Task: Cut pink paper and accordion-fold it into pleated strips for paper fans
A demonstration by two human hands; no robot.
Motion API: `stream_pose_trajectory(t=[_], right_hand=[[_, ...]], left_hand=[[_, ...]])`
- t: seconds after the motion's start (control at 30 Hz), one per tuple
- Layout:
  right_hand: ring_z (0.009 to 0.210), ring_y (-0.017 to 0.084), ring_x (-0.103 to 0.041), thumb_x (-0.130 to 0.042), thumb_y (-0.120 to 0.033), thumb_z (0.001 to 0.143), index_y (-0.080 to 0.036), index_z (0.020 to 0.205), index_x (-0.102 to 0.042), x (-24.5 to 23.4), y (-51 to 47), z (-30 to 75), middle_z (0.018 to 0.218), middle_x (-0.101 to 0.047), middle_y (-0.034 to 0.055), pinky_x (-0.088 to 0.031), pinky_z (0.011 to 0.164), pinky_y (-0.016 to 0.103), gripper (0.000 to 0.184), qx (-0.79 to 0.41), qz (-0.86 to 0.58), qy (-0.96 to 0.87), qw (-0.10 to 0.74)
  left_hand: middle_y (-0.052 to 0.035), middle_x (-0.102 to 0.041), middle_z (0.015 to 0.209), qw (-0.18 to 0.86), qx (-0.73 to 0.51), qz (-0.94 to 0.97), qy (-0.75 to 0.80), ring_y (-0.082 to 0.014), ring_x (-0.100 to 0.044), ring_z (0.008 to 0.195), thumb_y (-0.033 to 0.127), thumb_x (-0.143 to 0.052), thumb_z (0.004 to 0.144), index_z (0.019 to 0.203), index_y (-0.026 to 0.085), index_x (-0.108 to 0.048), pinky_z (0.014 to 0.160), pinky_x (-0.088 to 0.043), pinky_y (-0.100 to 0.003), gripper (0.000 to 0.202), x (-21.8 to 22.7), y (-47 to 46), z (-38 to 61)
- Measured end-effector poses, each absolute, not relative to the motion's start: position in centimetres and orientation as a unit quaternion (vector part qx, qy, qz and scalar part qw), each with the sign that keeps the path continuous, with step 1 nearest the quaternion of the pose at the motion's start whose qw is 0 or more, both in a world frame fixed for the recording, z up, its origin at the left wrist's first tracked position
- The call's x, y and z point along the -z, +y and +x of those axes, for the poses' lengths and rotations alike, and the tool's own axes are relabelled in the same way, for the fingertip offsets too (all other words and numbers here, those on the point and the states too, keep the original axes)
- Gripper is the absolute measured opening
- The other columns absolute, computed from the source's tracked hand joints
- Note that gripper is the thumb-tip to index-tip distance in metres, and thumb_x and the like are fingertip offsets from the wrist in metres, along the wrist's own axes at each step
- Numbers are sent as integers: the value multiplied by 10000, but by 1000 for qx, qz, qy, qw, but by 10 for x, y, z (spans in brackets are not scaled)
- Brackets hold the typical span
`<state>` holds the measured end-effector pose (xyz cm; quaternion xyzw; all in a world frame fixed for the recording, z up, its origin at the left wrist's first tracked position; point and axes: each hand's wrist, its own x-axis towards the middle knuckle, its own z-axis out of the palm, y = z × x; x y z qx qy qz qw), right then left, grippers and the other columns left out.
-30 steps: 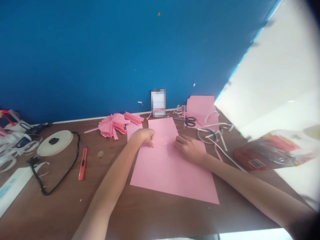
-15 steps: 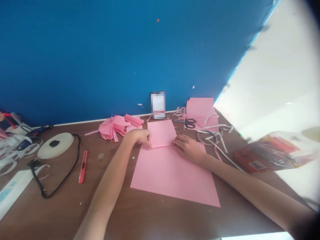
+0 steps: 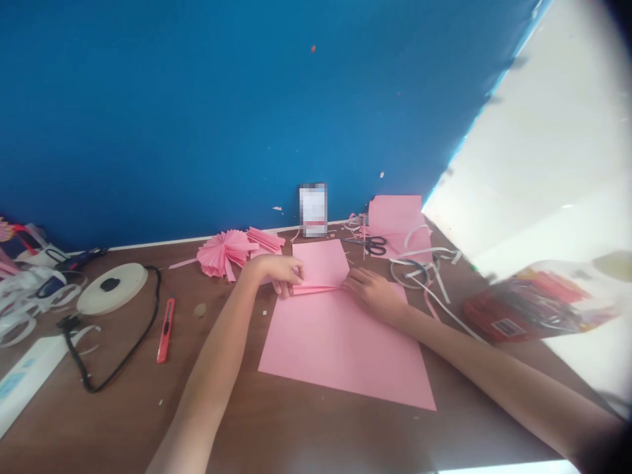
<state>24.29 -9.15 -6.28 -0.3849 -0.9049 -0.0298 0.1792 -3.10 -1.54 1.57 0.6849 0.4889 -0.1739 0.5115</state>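
A large pink paper sheet (image 3: 340,342) lies on the brown table (image 3: 123,421) in front of me. Across its far part runs a narrow raised fold. My left hand (image 3: 276,271) pinches the left end of that fold with closed fingers. At the fold's right end my right hand (image 3: 368,289) presses on the paper, fingers curled. Beyond the fold the far flap of the sheet (image 3: 320,262) lies flat toward the blue wall.
Pink pleated paper fans (image 3: 224,250) lie behind my left hand. Scissors (image 3: 372,243), a pink sheet (image 3: 397,214) and white paper strips (image 3: 424,260) sit at the back right. A red utility knife (image 3: 165,321), tape roll (image 3: 112,288) and black cable (image 3: 121,349) lie left. A plastic bag (image 3: 538,299) sits right.
The fold across the far part of the sheet has been gathered up into a raised pleat. Both hands shifted slightly along that crease, with the left fingers now pinching it.
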Motion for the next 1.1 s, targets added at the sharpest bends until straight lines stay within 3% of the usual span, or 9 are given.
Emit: stream_pose_trajectory(t=[0.17,0.27,0.33,0.47,0.63,0.77,0.9,1.1], right_hand=[[796,174,-516,-406,-158,977,-185,892,-625,66,-92,243,886,-591,61,-339,667,292,235,46,-430,-881,193],[790,171,-518,-404,-138,965,-189,868,-619,67,-92,243,883,-587,60,-333,655,289,241,58,-447,-870,199],[794,175,-518,-399,-142,966,-192,863,-612,67,-92,243,880,-584,60,-341,664,287,242,64,-449,-868,202],[830,193,-521,-373,-145,971,-187,908,-607,67,-92,245,896,-582,74,-382,723,296,246,74,-436,-867,228],[873,201,-529,-357,-167,976,-202,982,-600,62,-95,246,932,-586,79,-411,761,304,246,45,-430,-857,280],[884,207,-539,-369,-213,976,-208,979,-596,57,-96,244,925,-596,78,-422,758,310,227,30,-448,-838,310],[954,227,-543,-366,-224,974,-199,1079,-575,58,-93,244,1013,-610,94,-436,807,339,236,18,-460,-836,298],[1107,276,-510,-385,-251,963,-157,1300,-501,65,-88,242,1270,-568,127,-427,929,425,368,9,-481,-844,238]], left_hand=[[-48,-691,832,463,156,710,507,-152,-671,672,480,-490,886,1007,203,-480,599,-491,-237,303,-26,-18,-28],[-29,-654,827,348,101,771,524,-154,-621,689,594,-428,873,944,206,-512,594,-424,-243,404,-36,-21,-23],[-16,-629,856,280,71,808,514,-162,-592,729,623,-500,814,946,220,-548,590,-379,-246,427,-39,-25,-16],[-17,-613,947,238,62,863,441,-185,-575,817,540,-711,659,984,241,-595,628,-365,-248,457,-32,-32,7],[-50,-633,1022,196,46,906,373,-206,-573,921,319,-552,823,905,225,-629,752,-406,-270,146,-13,-37,29],[-74,-649,1005,163,59,911,374,-219,-569,988,222,-448,869,862,208,-663,853,-413,-292,215,-12,-30,22],[-58,-650,1104,131,21,911,391,-224,-543,1087,138,-413,844,982,235,-687,950,-387,-308,322,-29,-26,6],[-37,-650,1165,191,-28,882,430,-212,-571,1057,196,-383,853,1082,224,-660,917,-420,-269,361,-57,-30,-13]])
